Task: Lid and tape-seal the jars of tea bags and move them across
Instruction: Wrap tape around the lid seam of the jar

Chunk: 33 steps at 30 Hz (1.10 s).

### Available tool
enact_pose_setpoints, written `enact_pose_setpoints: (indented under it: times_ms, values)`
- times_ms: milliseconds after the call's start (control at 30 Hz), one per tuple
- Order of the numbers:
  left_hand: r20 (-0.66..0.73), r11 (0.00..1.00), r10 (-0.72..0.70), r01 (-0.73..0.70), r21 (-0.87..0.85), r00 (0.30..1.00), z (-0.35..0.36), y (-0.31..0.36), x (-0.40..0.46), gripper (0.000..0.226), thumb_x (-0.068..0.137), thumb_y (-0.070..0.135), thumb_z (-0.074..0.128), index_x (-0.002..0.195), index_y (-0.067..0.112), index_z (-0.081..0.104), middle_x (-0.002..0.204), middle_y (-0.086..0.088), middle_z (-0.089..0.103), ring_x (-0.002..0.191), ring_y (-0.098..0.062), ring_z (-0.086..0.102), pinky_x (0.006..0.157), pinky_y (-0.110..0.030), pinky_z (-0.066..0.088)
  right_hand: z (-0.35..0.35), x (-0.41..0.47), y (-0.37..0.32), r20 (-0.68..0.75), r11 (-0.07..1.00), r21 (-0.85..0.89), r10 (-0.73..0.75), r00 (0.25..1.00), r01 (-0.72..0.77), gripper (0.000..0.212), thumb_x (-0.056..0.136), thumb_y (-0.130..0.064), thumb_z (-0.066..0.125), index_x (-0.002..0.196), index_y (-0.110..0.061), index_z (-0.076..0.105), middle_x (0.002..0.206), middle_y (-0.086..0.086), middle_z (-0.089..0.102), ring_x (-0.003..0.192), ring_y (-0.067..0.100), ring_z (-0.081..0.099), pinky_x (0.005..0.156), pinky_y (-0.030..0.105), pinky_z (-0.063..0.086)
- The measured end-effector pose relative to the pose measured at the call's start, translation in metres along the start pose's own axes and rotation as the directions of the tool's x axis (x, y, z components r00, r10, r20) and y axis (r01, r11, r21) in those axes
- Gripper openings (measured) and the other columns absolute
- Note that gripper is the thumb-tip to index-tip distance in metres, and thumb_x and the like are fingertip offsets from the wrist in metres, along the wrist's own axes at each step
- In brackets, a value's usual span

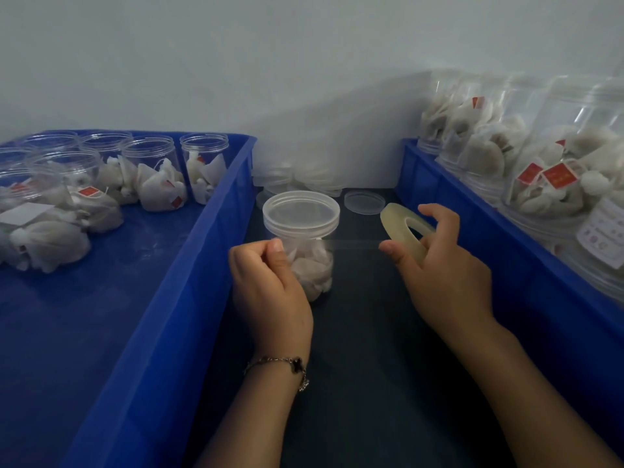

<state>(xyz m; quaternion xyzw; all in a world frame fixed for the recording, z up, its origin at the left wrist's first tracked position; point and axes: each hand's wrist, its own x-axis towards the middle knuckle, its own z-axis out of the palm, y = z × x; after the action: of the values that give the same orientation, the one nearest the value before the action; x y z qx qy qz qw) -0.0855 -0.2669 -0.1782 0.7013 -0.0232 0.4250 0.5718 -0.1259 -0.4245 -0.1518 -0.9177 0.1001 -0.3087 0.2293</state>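
**Tape strip level with the lid seam**

Here my left hand [266, 282] pinched the free tape end against the lidded jar [301, 244], upright on the dark table [364, 332]. My right hand [435, 261] gripped the tape roll [405, 236] just right of it. The strip ran horizontally between them, under the lid, ready for wrapping.

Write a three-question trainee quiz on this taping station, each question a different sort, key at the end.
1. True or false: the jar between the two hands already wears its lid.
2. Which hand holds the tape roll? A) left hand B) right hand
3. Fill in: the jars without lids stand in the blue tray on the person's ____ side.

Key: 1 true; 2 B; 3 left. The left fingers pinch the free tape end at the jar.
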Motion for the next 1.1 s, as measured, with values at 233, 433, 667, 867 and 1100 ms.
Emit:
enact_pose_setpoints:
  times_ms: [233,433,667,867,1100]
  values:
    - [0.023,1.000,-0.018,0.018,0.022,1.000,-0.001,-0.001,0.001,0.015,0.092,0.032,0.039,0.084,0.019,0.041,0.081,0.019,0.037,0.077,0.023,0.043,0.067,0.001,0.036,0.005,0.004,0.001,-0.019,1.000,0.009,0.025,1.000,-0.025,0.068,0.064,-0.082,0.019,0.119,-0.043,0.016,0.110,0.006,0.064,0.069,0.017,0.050,0.062,0.031,0.034]
    - [0.028,0.999,-0.044,0.044,0.027,0.999,0.000,-0.002,0.002,0.011,0.093,0.027,0.043,0.085,0.019,0.043,0.082,0.018,0.038,0.080,0.026,0.042,0.069,0.003,0.035,0.005,0.005,-0.003,-0.013,0.999,0.010,0.033,0.999,-0.032,0.065,0.064,-0.081,0.019,0.118,-0.046,0.015,0.113,0.006,0.063,0.068,0.017,0.050,0.064,0.032,0.035]
    - [-0.034,0.977,-0.212,0.212,0.015,0.977,-0.002,-0.012,0.014,0.010,0.097,0.019,0.048,0.088,0.017,0.045,0.088,0.005,0.049,0.075,0.020,0.045,0.067,0.003,0.034,0.005,0.008,-0.003,-0.060,0.997,0.053,0.065,0.996,-0.062,0.062,0.070,-0.077,0.016,0.122,-0.042,0.018,0.078,-0.005,0.055,0.058,0.011,0.052,0.050,0.026,0.035]
    - [0.113,0.994,-0.046,0.056,-0.089,0.993,-0.006,-0.005,0.001,0.049,0.086,0.058,0.045,0.113,0.017,0.048,0.109,0.010,0.047,0.094,0.002,0.047,0.079,0.003,0.032,0.006,0.008,-0.004,-0.038,0.997,0.034,0.067,0.997,-0.066,0.075,0.069,-0.077,0.012,0.130,-0.034,0.022,0.077,-0.014,0.048,0.059,0.008,0.051,0.051,0.026,0.034]
    - [0.405,0.934,-0.202,0.299,-0.193,0.892,-0.004,-0.013,0.008,0.083,0.072,0.068,0.052,0.145,0.040,0.022,0.135,0.028,0.039,0.130,-0.001,0.039,0.108,-0.028,0.035,0.003,0.008,-0.001,-0.014,0.996,0.013,0.087,0.996,-0.086,0.078,0.067,-0.077,0.011,0.131,-0.033,0.021,0.082,-0.007,0.054,0.059,0.010,0.053,0.051,0.027,0.037]
